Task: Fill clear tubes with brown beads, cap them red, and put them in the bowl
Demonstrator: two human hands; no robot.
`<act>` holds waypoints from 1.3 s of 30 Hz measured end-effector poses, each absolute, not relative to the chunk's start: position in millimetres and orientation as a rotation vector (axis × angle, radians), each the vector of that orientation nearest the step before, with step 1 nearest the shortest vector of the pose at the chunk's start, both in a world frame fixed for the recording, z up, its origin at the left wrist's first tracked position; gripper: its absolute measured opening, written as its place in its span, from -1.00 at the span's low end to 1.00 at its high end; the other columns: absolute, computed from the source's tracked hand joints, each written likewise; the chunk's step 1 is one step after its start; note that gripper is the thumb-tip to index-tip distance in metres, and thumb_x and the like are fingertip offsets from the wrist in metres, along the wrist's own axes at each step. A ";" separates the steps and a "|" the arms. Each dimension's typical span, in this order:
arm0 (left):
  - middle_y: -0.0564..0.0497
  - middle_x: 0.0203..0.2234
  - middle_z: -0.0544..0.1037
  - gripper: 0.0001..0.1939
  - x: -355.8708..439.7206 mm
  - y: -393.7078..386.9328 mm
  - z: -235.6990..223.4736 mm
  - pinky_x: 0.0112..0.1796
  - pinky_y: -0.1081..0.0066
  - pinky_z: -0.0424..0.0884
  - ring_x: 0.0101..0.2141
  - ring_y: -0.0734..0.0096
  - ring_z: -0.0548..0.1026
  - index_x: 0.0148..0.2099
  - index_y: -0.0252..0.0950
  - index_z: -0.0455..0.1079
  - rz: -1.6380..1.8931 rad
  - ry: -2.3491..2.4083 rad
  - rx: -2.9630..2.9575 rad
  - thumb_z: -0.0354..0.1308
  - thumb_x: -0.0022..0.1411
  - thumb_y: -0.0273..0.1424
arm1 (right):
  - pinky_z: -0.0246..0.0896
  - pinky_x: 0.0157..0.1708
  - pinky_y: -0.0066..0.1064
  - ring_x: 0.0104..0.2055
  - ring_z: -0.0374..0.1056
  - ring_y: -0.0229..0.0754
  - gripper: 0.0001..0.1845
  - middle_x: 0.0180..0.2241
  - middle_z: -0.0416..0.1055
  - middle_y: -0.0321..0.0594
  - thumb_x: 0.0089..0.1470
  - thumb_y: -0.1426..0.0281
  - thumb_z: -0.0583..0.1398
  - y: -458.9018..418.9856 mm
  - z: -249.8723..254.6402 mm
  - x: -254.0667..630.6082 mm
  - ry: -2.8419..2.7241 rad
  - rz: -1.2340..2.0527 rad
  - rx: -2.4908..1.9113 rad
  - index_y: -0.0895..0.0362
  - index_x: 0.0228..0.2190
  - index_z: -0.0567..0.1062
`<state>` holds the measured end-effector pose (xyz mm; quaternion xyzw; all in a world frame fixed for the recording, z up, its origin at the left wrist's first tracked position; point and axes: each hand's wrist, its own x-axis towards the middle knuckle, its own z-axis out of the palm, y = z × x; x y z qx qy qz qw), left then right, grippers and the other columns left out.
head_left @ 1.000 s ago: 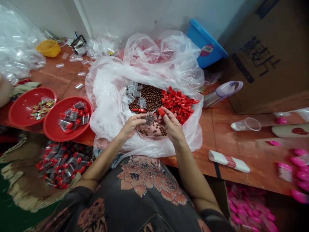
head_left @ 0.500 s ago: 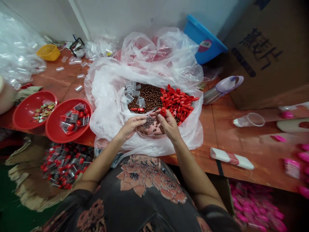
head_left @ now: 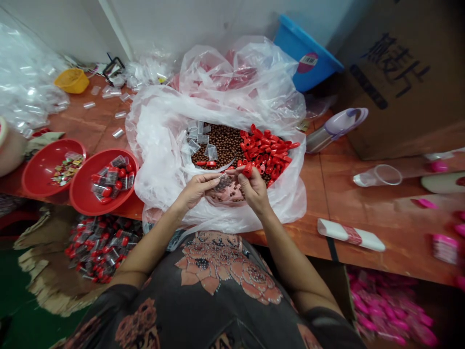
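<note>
A red bowl of capped tubes stood at the left. The left hand pinched a clear tube of brown beads over the open bag. Just beside it, the right hand pinched a red cap, near a heap of caps. Behind, a blue tub bore a barcode label, its print too small to read. The box at the right read "燕麦片".

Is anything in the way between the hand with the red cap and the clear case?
Nothing visible is: the right hand, holding the red cap, is close beside the clear case in the left hand.
</note>
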<state>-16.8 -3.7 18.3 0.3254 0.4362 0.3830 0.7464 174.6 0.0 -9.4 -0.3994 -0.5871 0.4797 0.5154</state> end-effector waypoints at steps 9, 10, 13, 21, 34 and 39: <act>-0.14 -0.17 0.64 -0.62 -24.3 -3.1 21.6 -0.28 0.37 0.59 -0.28 0.34 0.61 -0.03 -0.35 0.57 0.895 1.003 0.756 0.36 0.07 -0.36 | 0.31 -0.24 -0.31 -0.35 0.34 -0.24 -0.81 -0.32 0.43 -0.31 0.27 0.15 0.12 1.4 -12.4 175.3 -1.342 0.969 -0.974 -0.06 -0.17 0.43; -0.14 -0.16 0.64 -0.61 -24.2 -3.8 22.4 -0.28 0.38 0.59 -0.28 0.34 0.61 -0.02 -0.35 0.56 0.891 1.005 0.769 0.36 0.08 -0.36 | 0.31 -0.24 -0.31 -0.34 0.34 -0.24 -0.80 -0.30 0.43 -0.30 0.28 0.14 0.11 1.3 -11.5 174.8 -1.376 0.973 -0.975 -0.05 -0.17 0.44; -0.15 -0.13 0.63 -0.58 -23.6 -6.0 24.3 -0.26 0.36 0.59 -0.26 0.33 0.61 0.03 -0.34 0.54 0.884 1.012 0.794 0.34 0.10 -0.35 | 0.34 -0.21 -0.27 -0.29 0.36 -0.20 -0.74 -0.24 0.45 -0.24 0.29 0.14 0.09 -0.2 -11.0 171.8 -1.475 0.997 -0.968 -0.04 -0.11 0.47; -0.07 -0.30 0.63 -0.70 -29.3 -3.1 21.5 -0.32 0.36 0.60 -0.39 0.40 0.60 -0.11 -0.38 0.55 1.017 1.094 0.630 0.35 0.06 -0.42 | 0.36 -0.10 -0.24 -0.09 0.39 -0.12 -0.66 -0.16 0.46 -0.22 0.23 0.14 0.15 1.0 -22.1 171.1 -1.318 0.930 -1.165 -0.03 -0.01 0.45; -0.08 -0.28 0.65 -0.63 -29.7 -8.3 25.2 -0.30 0.32 0.58 -0.35 0.32 0.62 -0.08 -0.35 0.53 1.009 1.019 0.623 0.37 0.02 -0.39 | 0.28 -0.54 -0.44 -0.48 0.28 -0.31 -0.63 -0.38 0.44 -0.30 0.24 0.10 0.12 -2.2 -13.4 166.2 -1.227 1.320 -1.127 -0.07 0.01 0.50; -0.07 -0.21 0.64 -0.63 -24.7 -10.9 14.2 -0.26 0.36 0.57 -0.32 0.39 0.60 -0.07 -0.34 0.52 1.007 0.925 0.629 0.39 0.03 -0.40 | 0.35 -0.55 -0.43 -0.44 0.35 -0.27 -0.58 -0.36 0.48 -0.30 0.17 0.09 0.19 -3.4 -8.6 170.8 -1.207 1.432 -1.126 -0.07 0.04 0.47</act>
